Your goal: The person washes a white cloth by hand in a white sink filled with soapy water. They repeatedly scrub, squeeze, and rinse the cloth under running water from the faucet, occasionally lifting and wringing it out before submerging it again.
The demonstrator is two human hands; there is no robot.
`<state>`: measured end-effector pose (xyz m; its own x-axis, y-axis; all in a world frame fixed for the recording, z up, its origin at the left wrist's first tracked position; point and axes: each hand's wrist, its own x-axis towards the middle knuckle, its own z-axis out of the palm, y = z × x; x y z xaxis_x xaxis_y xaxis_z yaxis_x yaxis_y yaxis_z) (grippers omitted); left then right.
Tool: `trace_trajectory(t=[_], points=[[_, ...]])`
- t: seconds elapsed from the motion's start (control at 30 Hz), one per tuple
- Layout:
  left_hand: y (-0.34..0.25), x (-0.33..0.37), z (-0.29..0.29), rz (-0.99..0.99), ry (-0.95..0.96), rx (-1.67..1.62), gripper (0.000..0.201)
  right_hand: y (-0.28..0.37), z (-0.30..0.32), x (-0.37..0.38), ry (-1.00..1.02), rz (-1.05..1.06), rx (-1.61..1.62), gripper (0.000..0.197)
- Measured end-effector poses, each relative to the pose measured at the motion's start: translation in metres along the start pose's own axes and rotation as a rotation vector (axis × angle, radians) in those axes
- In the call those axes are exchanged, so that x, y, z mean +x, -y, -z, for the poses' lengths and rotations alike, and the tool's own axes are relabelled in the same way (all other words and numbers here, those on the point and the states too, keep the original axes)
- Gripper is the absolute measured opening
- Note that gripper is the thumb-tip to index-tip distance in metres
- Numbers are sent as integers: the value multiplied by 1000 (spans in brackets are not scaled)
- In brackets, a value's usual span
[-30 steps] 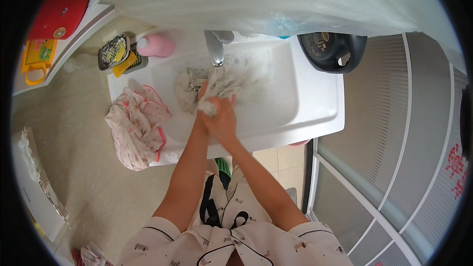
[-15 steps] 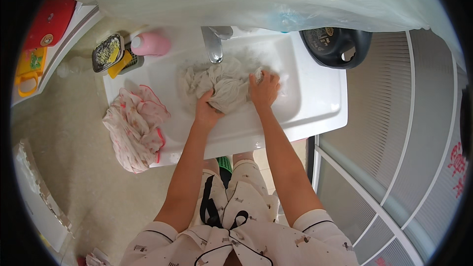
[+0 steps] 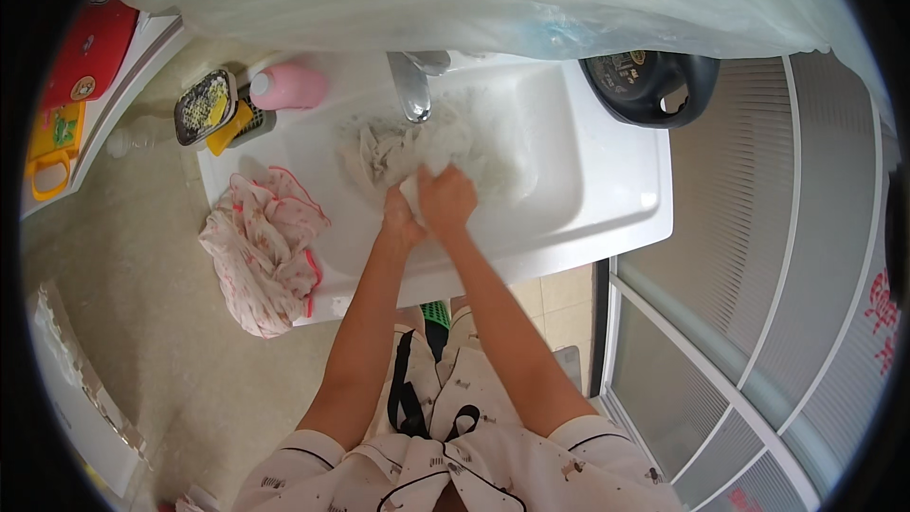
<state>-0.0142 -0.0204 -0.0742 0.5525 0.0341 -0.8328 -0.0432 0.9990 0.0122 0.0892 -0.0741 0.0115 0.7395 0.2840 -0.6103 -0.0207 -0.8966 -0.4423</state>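
Note:
A soaked pale cloth [image 3: 379, 148] lies bunched in sudsy water in the white sink [image 3: 607, 213]. My left hand [image 3: 403, 218] is closed on a piece of it at the sink's near side. Pressed close beside it, my right hand [image 3: 448, 199] is also closed on the cloth, its fingers curled over and their tips hidden. A white bit of fabric shows between the two hands. Just beyond them stands the metal faucet [image 3: 413, 95]; whether water runs from it I cannot tell.
A pink-patterned cloth [image 3: 261, 256] hangs over the sink's left edge. Behind it stand a pink bottle [image 3: 296, 85], a yellow sponge [image 3: 229, 128] and a dish [image 3: 206, 106]. A black jug [image 3: 645, 90] occupies the far right corner. Translucent sheeting [image 3: 474, 0] hangs above.
My right hand has moved left from the sink's right side to meet my left hand. The cloth is gathered farther left, and more foamy water shows.

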Motion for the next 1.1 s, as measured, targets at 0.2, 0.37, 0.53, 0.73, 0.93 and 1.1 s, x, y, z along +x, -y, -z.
trace_trajectory(t=[0.2, 0.37, 0.53, 0.73, 0.93, 1.1], points=[[0, -15, -10, -95, -29, 238, 39, -39, -18, 84, -563, 117, 340, 76], [-10, -44, -47, -171, 31, -52, 40, -25, -45, 68, 168, 282, 498, 73], [-54, -9, 1, -238, 317, -45, 33, 7, -35, -53, -86, 587, 294, 40], [-1, -11, -51, -140, -35, 131, 32, -24, -18, 29, -168, 148, 23, 36], [-3, -28, -26, -172, -150, 157, 53, -29, 18, 78, -62, 178, 159, 60], [-6, -38, -37, -205, -168, -110, 64, -42, -39, 109, 233, 278, 84, 78]])
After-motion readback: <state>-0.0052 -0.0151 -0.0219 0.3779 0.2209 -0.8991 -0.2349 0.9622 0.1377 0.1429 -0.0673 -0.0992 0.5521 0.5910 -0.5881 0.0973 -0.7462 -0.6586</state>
